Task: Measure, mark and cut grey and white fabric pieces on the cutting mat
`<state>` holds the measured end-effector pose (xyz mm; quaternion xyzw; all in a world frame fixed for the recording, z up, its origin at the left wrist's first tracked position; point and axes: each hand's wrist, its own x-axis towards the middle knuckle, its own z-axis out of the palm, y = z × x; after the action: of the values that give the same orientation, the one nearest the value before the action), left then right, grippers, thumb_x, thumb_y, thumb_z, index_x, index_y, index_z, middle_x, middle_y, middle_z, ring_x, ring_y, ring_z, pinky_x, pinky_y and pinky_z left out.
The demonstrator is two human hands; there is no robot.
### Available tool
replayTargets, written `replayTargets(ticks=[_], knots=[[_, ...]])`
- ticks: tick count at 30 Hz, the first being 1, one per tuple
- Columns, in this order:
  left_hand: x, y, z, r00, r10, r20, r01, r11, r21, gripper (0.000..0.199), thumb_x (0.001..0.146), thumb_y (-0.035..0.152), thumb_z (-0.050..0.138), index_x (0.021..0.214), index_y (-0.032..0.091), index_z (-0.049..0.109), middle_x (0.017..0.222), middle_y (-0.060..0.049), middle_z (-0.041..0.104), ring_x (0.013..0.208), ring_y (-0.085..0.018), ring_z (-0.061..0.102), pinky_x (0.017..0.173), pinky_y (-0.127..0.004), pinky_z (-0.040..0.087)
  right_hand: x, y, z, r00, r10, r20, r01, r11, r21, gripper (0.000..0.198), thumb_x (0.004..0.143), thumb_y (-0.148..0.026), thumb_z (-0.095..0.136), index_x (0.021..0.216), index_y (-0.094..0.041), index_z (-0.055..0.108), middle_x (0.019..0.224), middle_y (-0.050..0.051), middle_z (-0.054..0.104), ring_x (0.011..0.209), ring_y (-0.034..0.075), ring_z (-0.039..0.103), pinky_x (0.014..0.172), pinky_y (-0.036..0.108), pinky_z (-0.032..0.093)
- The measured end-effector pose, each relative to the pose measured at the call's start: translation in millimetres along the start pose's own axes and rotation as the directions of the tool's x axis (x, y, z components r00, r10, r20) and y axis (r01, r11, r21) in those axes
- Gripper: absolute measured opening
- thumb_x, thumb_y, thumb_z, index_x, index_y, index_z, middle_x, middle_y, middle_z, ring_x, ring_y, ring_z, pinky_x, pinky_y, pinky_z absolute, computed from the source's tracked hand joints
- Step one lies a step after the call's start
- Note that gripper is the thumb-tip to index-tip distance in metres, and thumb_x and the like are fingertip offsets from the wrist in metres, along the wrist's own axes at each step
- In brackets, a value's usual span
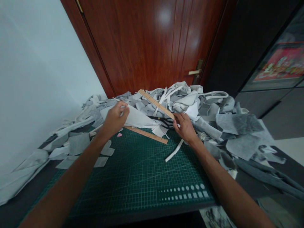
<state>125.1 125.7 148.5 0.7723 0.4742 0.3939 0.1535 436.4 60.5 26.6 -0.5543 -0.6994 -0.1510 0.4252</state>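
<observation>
Right hand (pixel 186 127) is at the near end of the flat, straight, tan wooden ruler (pixel 156 104), which lies up and to the left of my fingers; its long axis slants from that end away toward the door (pixel 152 41), across the heap of grey and white fabric scraps (pixel 187 98). My right hand is the nearer; thumb and fingertips are closed on the ruler's end. The black-handled metal scissors (pixel 159 118) sit just beside those fingertips; contact unclear. Left hand (pixel 116 117) is at the left part of the flat white cloth piece (pixel 139 119), thumb and fingers curled close together; I cannot tell whether they pinch it. A second tan wooden ruler (pixel 148 135) lies below the cloth on the green gridded cutting mat (pixel 133 177).
</observation>
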Motion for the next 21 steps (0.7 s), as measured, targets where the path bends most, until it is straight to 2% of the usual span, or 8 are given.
replayTargets(ticks=[2,5,8,9,11,13,16,21], knots=[[-3,2,-3,1.000,0.007,0.028,-0.005,0.999,-0.054,0.024,0.096,0.044,0.054,0.104,0.021,0.054,0.080,-0.002,0.071,0.063,-0.017,0.061,0.057,-0.025,0.045,0,0,0,1.000,-0.009,0.004,0.009,1.000,0.001,0.031,0.103,-0.024,0.048,0.129,-0.017,0.063,0.111,0.016,0.067,0.102,0.032,0.062,0.096,0.051,0.054],[-4,5,-11,0.996,-0.076,0.038,0.084,0.945,-0.317,0.029,0.098,0.048,0.053,0.110,0.021,0.053,0.079,-0.002,0.069,0.065,-0.017,0.063,0.058,-0.025,0.047,-1,1,1,1.000,-0.025,0.004,0.025,1.000,0.002,0.031,0.103,-0.023,0.047,0.130,-0.017,0.062,0.112,0.015,0.068,0.104,0.032,0.062,0.098,0.051,0.054],[0,2,-24,0.984,-0.068,0.165,0.140,0.870,-0.472,0.036,0.097,0.053,0.057,0.109,0.020,0.056,0.085,-0.004,0.070,0.074,-0.018,0.065,0.064,-0.027,0.051,-1,2,3,1.000,-0.024,0.000,0.024,1.000,0.007,0.030,0.103,-0.023,0.048,0.129,-0.017,0.063,0.111,0.015,0.068,0.103,0.032,0.062,0.097,0.052,0.054],[1,-2,-28,0.962,-0.038,0.269,0.160,0.880,-0.448,0.040,0.095,0.057,0.059,0.108,0.019,0.059,0.087,-0.006,0.071,0.076,-0.019,0.066,0.065,-0.028,0.052,-1,2,3,1.000,-0.021,0.001,0.021,1.000,0.006,0.030,0.103,-0.023,0.048,0.128,-0.016,0.063,0.110,0.015,0.068,0.102,0.032,0.062,0.097,0.052,0.054],[2,-14,-30,0.868,0.008,0.497,0.157,0.945,-0.289,0.048,0.091,0.065,0.062,0.105,0.019,0.063,0.090,-0.007,0.072,0.077,-0.021,0.066,0.065,-0.029,0.053,-2,2,3,1.000,-0.021,0.005,0.021,1.000,0.006,0.030,0.103,-0.024,0.048,0.128,-0.016,0.063,0.110,0.016,0.068,0.101,0.032,0.062,0.096,0.053,0.054],[2,-30,-27,0.791,0.005,0.612,0.052,0.996,-0.075,0.052,0.086,0.071,0.062,0.099,0.020,0.067,0.089,-0.006,0.072,0.077,-0.022,0.066,0.065,-0.029,0.053,-2,2,3,1.000,-0.022,0.007,0.022,1.000,0.005,0.031,0.103,-0.024,0.047,0.128,-0.016,0.063,0.110,0.016,0.068,0.101,0.033,0.062,0.096,0.053,0.054],[-3,-50,-23,0.840,-0.009,0.543,-0.024,0.998,0.054,0.056,0.082,0.075,0.062,0.091,0.020,0.066,0.087,-0.005,0.070,0.078,-0.022,0.066,0.064,-0.028,0.052,-2,0,2,1.000,-0.022,0.016,0.022,1.000,0.008,0.031,0.104,-0.024,0.046,0.129,-0.016,0.063,0.110,0.016,0.068,0.101,0.033,0.061,0.096,0.053,0.054],[-13,-63,-38,0.820,-0.128,0.558,0.249,0.957,-0.146,0.057,0.086,0.073,0.066,0.106,0.020,0.063,0.085,-0.003,0.068,0.071,-0.019,0.064,0.057,-0.025,0.052,-2,0,1,0.999,-0.014,0.043,0.014,1.000,0.018,0.032,0.104,-0.025,0.045,0.131,-0.017,0.063,0.111,0.016,0.068,0.102,0.032,0.061,0.096,0.054,0.054]])
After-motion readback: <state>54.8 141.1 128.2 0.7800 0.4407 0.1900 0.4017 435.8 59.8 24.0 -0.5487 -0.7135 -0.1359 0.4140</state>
